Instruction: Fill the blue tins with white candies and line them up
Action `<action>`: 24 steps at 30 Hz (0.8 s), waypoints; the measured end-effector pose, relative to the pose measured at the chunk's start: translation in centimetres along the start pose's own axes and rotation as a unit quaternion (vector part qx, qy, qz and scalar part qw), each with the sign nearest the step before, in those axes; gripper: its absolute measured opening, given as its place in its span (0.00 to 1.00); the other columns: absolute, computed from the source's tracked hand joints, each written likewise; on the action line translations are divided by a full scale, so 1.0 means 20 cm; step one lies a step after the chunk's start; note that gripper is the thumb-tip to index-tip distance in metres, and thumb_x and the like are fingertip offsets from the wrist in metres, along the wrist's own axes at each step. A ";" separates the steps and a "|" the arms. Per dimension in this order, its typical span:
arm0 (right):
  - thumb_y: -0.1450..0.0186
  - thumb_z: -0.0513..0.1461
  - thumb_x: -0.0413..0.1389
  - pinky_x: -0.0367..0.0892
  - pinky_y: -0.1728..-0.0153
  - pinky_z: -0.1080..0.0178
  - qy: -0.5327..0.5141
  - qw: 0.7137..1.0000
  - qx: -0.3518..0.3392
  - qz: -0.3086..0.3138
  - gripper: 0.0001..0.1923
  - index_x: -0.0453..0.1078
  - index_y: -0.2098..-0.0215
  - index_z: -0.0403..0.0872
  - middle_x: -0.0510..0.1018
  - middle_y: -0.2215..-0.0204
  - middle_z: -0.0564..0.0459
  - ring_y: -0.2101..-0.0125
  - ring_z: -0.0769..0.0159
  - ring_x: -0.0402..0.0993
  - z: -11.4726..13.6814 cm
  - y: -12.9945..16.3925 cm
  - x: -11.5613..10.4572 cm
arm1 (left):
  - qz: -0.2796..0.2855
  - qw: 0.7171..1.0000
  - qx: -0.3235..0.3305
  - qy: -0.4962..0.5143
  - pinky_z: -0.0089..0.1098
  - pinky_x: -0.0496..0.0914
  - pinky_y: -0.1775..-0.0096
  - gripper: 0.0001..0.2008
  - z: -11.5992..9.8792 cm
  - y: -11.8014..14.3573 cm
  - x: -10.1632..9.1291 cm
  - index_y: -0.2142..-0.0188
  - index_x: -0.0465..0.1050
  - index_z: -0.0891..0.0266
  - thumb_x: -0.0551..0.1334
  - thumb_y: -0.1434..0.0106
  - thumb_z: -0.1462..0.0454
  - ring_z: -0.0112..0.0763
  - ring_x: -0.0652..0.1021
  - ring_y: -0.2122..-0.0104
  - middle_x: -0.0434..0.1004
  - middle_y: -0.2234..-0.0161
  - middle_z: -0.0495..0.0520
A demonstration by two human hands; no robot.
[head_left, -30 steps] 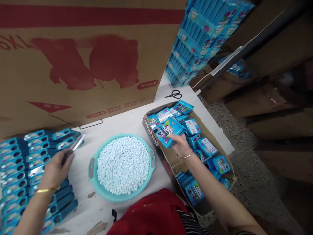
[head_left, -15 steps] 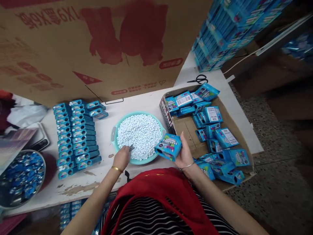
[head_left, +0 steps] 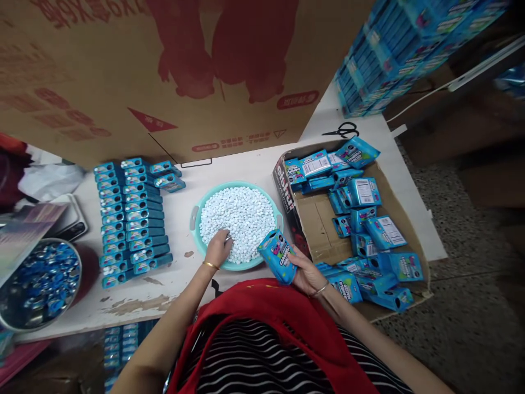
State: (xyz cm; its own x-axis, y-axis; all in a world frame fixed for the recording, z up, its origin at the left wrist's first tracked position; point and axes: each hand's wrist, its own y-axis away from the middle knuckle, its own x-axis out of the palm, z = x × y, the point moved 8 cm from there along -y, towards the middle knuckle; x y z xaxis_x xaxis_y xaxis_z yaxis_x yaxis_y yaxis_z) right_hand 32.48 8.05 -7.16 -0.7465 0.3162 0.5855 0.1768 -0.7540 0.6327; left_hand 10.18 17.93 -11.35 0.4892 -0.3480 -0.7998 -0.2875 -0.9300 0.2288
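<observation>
My left hand (head_left: pixel 219 247) rests on the heap of small white candies in the teal basin (head_left: pixel 196 210), fingers curled into them at the basin's near edge. My right hand (head_left: pixel 306 272) holds a small blue carton (head_left: pixel 278 255), tilted on end just right of the basin. Whether the left hand has candies in it is hidden by the fingers.
Rows of blue filled boxes (head_left: pixel 131 219) lie left of the basin. A cardboard tray (head_left: pixel 315 224) with several loose blue cartons sits at right. Scissors (head_left: pixel 343 130) and stacked blue packs (head_left: pixel 389 49) are at the back. A metal bowl (head_left: pixel 39 282) of blue items stands far left. A big cardboard sheet (head_left: pixel 172 71) walls the back.
My left hand came from the box rows to the basin and now lies on the candies. My right hand brought a carton out of the tray and tipped it upright.
</observation>
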 end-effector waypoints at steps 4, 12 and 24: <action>0.45 0.46 0.63 0.74 0.56 0.55 0.053 0.998 -0.024 0.006 0.19 0.69 0.57 0.51 0.81 0.62 0.54 0.60 0.61 0.79 0.09 -0.04 0.02 | -0.002 1.000 0.012 0.027 0.38 0.70 0.54 0.10 -0.01 0.00 -0.05 0.56 0.66 0.62 0.54 0.36 0.61 0.37 0.75 0.59 0.73 0.59 0.58; 0.45 0.45 0.64 0.69 0.54 0.56 0.370 0.889 -0.264 -0.061 0.21 0.64 0.56 0.50 0.76 0.60 0.52 0.59 0.61 0.73 0.34 -0.12 0.01 | 0.000 0.995 0.090 0.053 0.35 0.70 0.57 0.12 -0.14 0.03 -0.33 0.56 0.66 0.61 0.55 0.35 0.58 0.34 0.75 0.62 0.73 0.62 0.56; 0.39 0.33 0.50 0.65 0.49 0.51 0.614 0.675 -0.410 -0.017 0.18 0.65 0.51 0.49 0.74 0.54 0.46 0.52 0.54 0.68 0.39 -0.12 0.28 | 0.109 0.967 0.217 -0.072 0.35 0.70 0.57 0.12 -0.57 0.06 -0.65 0.54 0.68 0.61 0.52 0.32 0.59 0.35 0.75 0.59 0.74 0.59 0.57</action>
State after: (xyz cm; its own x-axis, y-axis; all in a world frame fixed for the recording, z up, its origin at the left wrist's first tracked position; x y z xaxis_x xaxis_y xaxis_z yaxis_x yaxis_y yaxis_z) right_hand 32.84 16.16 -1.36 -0.7994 0.0052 -0.6008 0.1083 -0.9823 -0.1526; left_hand 12.88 20.03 5.61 0.2670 -0.4807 -0.8352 -0.7044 -0.6888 0.1712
